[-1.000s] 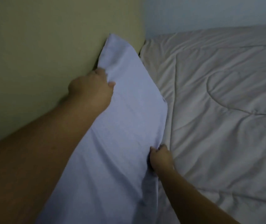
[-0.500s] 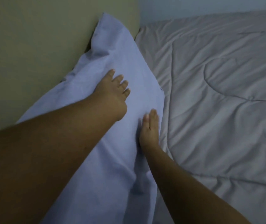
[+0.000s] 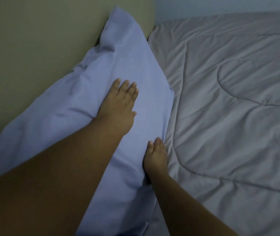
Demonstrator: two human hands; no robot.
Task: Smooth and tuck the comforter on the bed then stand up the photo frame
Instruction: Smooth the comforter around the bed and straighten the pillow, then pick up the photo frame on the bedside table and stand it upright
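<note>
A: Fingers first, quick.
B: Nothing grasped. The left fingers (image 3: pixel 127 86) are straight, slightly spread, flat on the pillow (image 3: pixel 122 62); the right fingers (image 3: pixel 158 144) are straight, held together, pressed against the pillow's right edge.
A: Hands?
B: The left hand (image 3: pixel 118 106) sits mid-pillow, the right hand (image 3: pixel 155 158) lower, where pillow meets comforter (image 3: pixel 229 125).
A: Comforter where?
B: Grey, quilted, spread out right of the pillow, lightly creased. The pillow leans on the beige headboard (image 3: pixel 42 40).
</note>
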